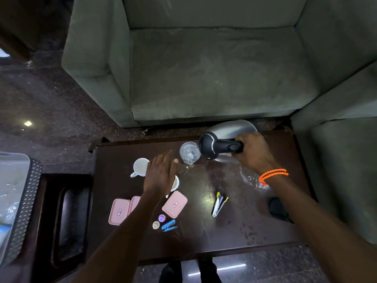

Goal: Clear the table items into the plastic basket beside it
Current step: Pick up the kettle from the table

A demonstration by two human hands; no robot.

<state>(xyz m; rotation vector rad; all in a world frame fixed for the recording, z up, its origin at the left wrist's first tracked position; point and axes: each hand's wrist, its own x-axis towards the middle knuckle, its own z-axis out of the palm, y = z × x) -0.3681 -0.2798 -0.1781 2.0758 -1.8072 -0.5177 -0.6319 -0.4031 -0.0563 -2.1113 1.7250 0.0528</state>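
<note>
My right hand point(254, 150) grips the black handle of a steel kettle point(224, 137), tilted with its spout over a clear glass point(189, 153) at the back of the dark table point(234, 227). My left hand point(161, 174) hovers open, fingers spread, above a white cup point(175, 183) that it partly hides. Another white cup point(140, 166) stands to its left. Pink lids point(119, 211) point(174, 204) lie near the front left, with a blue stapler point(169, 225), two small caps point(159, 221) and a yellow-black stapler point(220, 204). The plastic basket point(14, 203) sits at the far left.
A grey-green sofa point(214, 68) stands behind the table and another seat point(344, 170) at the right. A dark wooden stool point(69, 219) is between basket and table. A black object point(278, 209) lies by the table's right edge. A clear plastic piece point(250, 178) lies under my right wrist.
</note>
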